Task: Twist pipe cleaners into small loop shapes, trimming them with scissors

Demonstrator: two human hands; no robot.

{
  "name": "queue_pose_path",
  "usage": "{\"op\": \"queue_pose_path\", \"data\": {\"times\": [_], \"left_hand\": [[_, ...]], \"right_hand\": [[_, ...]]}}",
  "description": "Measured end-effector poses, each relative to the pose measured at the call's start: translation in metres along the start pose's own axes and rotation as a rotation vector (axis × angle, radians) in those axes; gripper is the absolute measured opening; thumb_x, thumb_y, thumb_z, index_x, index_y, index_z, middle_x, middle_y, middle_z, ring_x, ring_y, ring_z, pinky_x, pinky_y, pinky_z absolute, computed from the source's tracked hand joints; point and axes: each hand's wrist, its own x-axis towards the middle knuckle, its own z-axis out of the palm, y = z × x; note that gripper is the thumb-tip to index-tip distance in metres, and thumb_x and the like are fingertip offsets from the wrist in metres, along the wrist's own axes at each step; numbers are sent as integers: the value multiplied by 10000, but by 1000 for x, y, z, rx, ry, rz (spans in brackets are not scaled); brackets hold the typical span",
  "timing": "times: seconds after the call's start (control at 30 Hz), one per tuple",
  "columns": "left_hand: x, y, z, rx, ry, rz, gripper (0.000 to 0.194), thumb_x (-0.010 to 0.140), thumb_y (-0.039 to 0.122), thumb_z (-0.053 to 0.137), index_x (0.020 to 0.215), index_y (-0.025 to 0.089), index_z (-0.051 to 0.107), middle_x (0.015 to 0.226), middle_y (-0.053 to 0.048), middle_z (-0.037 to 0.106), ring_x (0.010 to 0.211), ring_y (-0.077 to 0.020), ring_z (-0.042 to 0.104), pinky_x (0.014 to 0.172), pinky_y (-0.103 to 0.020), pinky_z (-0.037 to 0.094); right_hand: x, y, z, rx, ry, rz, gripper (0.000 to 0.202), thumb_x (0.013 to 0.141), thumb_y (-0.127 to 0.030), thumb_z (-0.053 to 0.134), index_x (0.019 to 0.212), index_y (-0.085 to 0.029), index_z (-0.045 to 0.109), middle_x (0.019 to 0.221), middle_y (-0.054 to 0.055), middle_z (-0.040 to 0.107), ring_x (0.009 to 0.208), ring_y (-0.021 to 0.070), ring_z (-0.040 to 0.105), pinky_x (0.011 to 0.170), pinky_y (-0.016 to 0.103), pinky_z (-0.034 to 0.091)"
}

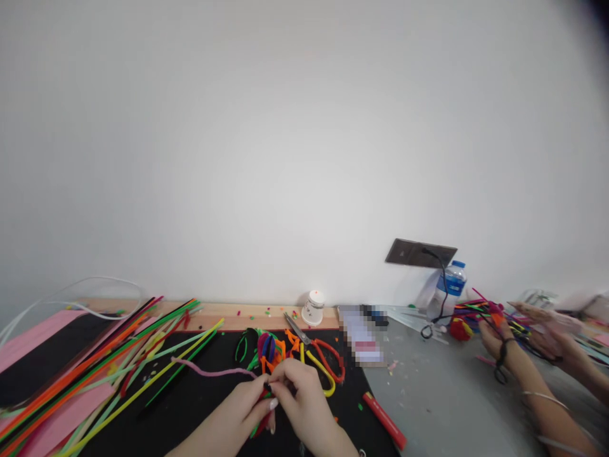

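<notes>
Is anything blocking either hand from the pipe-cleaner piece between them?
Nothing visible: the left hand and right hand both have fingers at the pipe-cleaner piece, though they hide much of it. The colourful bundle and scissors lie beyond the hands.

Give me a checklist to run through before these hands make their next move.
1. Left hand holding the red-and-green fuzzy piece: ok.
2. Right hand, its own grip: cannot tell; fingertips cover whatever is there.
3. Lilac stem clear of the yellow stem: not ok; its far end appears to meet it.
4. Scissors in sight, beyond the hands: ok.
5. Co-worker's hand well apart, off to the right: ok.
</notes>
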Motion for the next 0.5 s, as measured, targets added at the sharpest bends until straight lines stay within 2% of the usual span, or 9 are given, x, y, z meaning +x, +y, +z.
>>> {"op": "queue_pose_path", "data": {"times": [0.07, 0.2, 0.33, 0.5], "left_hand": [[2, 1, 1, -61, -33, 5, 232, 864, 316, 351, 797, 176, 525, 635, 13, 597, 625, -141, 542, 637, -223, 409], [4, -1, 3, -222, -117, -14, 247, 850, 348, 367, 757, 166, 505, 612, 16, 558, 585, -133, 518, 600, -231, 413], [2, -2, 4, -228, -95, -61, 252, 834, 378, 381, 713, 179, 476, 612, 32, 520, 601, -126, 483, 625, -231, 394], [0, -1, 5, -272, -151, -136, 273, 817, 426, 409, 737, 174, 480, 610, 44, 498, 591, -119, 479, 605, -221, 387]], "right_hand": [[0, -1, -1, 10, -6, 5, 143, 746, -46, 541, 705, -182, 553, 644, -38, 508, 592, 101, 465, 570, 189, 343], [0, 0, -1, 86, -33, 62, 146, 726, -37, 541, 710, -182, 539, 616, -46, 487, 559, 95, 459, 529, 180, 337], [1, 1, 2, 189, -39, 168, 162, 706, -37, 554, 750, -185, 504, 563, -68, 447, 504, 86, 436, 485, 172, 321], [1, 2, 1, 191, -34, 166, 195, 660, -70, 641, 716, -185, 494, 537, -85, 379, 492, 78, 357, 465, 175, 271]]}}
